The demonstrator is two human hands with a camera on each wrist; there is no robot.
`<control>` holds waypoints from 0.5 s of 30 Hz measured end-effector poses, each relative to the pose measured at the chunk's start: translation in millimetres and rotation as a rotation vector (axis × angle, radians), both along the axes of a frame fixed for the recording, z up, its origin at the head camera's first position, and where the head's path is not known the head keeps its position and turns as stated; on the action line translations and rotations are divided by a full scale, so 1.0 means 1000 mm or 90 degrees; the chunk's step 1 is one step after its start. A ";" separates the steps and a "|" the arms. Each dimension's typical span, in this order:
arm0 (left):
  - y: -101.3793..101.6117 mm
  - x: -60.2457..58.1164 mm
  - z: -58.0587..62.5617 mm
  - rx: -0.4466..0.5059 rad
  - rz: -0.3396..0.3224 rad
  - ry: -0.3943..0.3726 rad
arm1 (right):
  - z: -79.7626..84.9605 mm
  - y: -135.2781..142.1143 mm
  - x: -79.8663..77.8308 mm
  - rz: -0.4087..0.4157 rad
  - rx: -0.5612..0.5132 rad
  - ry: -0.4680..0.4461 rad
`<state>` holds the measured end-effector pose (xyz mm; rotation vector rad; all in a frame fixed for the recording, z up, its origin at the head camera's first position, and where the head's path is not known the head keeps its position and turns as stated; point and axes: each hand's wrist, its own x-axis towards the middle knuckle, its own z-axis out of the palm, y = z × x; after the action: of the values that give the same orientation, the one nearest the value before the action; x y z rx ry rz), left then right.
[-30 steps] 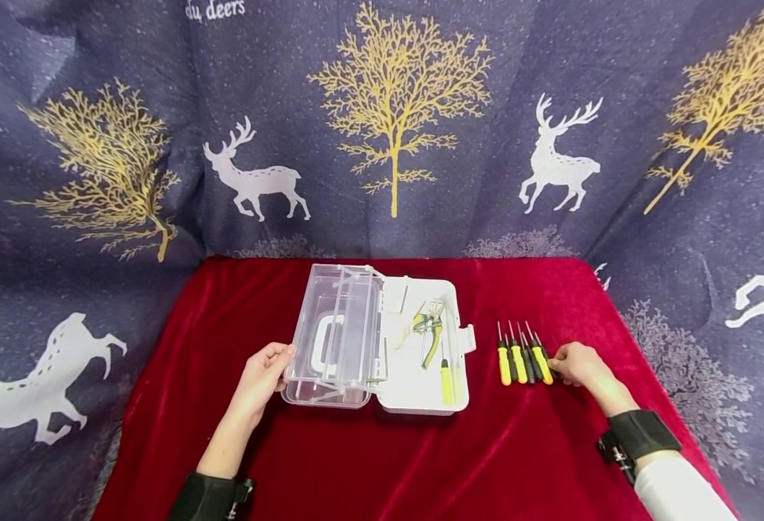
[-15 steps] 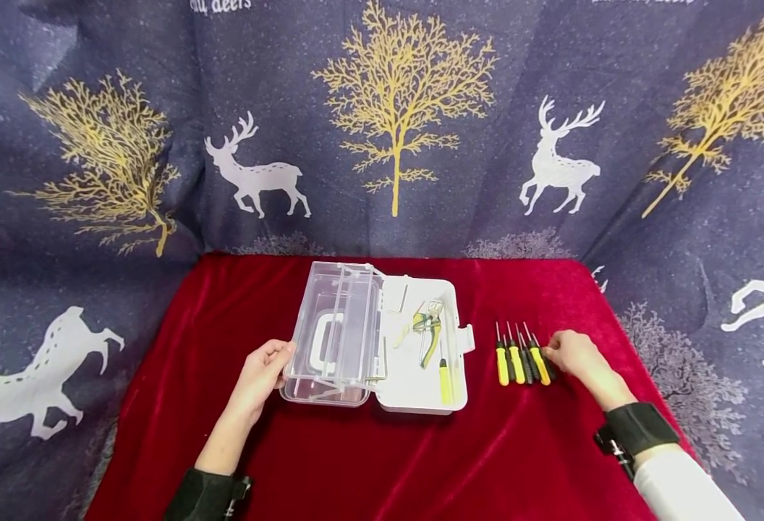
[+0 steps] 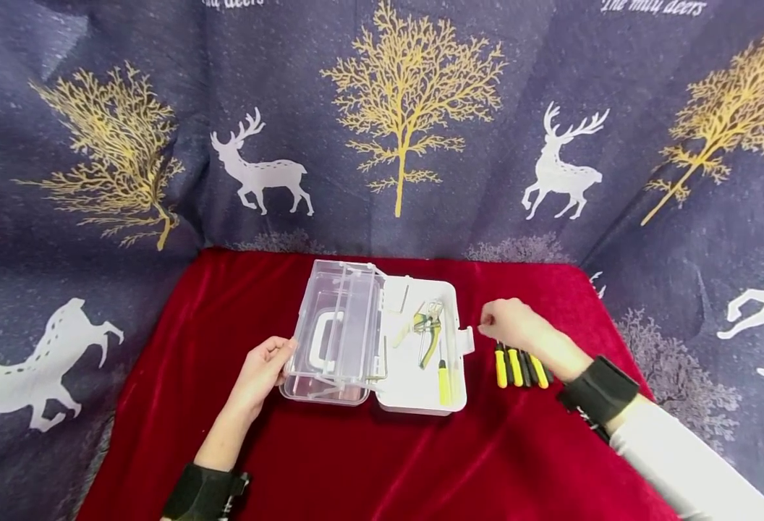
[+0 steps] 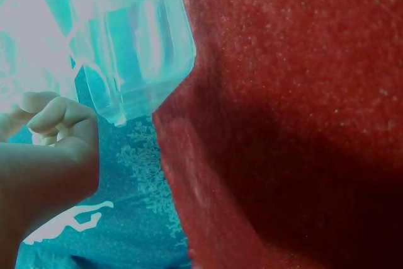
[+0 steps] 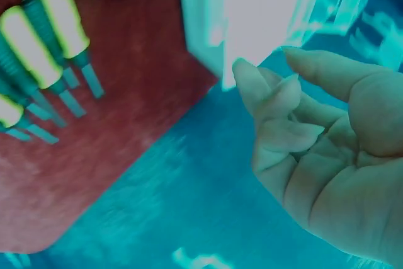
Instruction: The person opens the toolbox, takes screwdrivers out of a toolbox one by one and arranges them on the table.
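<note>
My left hand (image 3: 261, 369) pinches the near left edge of the clear lid (image 3: 359, 325) of a toolbox, which lies opened out to the left. My right hand (image 3: 512, 322) hovers just right of the white box latch (image 3: 466, 341), over the tips of a row of screwdrivers (image 3: 517, 369). Its fingers are loosely curled with nothing between them; in the right wrist view thumb and forefinger stand apart. Those screwdrivers have yellow and black handles and lie side by side on the cloth, shafts partly hidden by the hand.
Inside the white box base (image 3: 421, 411) lie pliers (image 3: 429, 336) with green and yellow handles, a yellow-handled screwdriver (image 3: 444, 383) and L-shaped hex keys (image 3: 385, 358). Red cloth (image 3: 330, 463) covers the table. A curtain (image 3: 447, 239) with deer and trees hangs behind.
My right hand has left the right end of the screwdriver row and moved left and away from me, toward the box latch. My left hand stays at the lid's edge.
</note>
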<state>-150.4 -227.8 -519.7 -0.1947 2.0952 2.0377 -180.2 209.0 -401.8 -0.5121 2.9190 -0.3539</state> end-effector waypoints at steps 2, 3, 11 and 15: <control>0.000 -0.001 0.001 -0.004 -0.004 -0.001 | -0.002 -0.018 -0.001 0.017 0.009 -0.039; 0.000 -0.001 0.002 -0.005 -0.002 -0.002 | -0.004 -0.026 -0.001 0.028 0.012 -0.062; 0.001 0.003 0.003 -0.009 -0.005 -0.008 | -0.038 -0.077 0.010 0.058 0.031 -0.267; 0.003 0.006 0.002 -0.006 -0.006 -0.010 | -0.054 -0.085 0.018 0.003 0.057 -0.344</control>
<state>-144.3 -225.0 -518.0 -0.2020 2.0933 2.0150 -162.7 123.9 -456.0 -0.3431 2.3974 -0.3020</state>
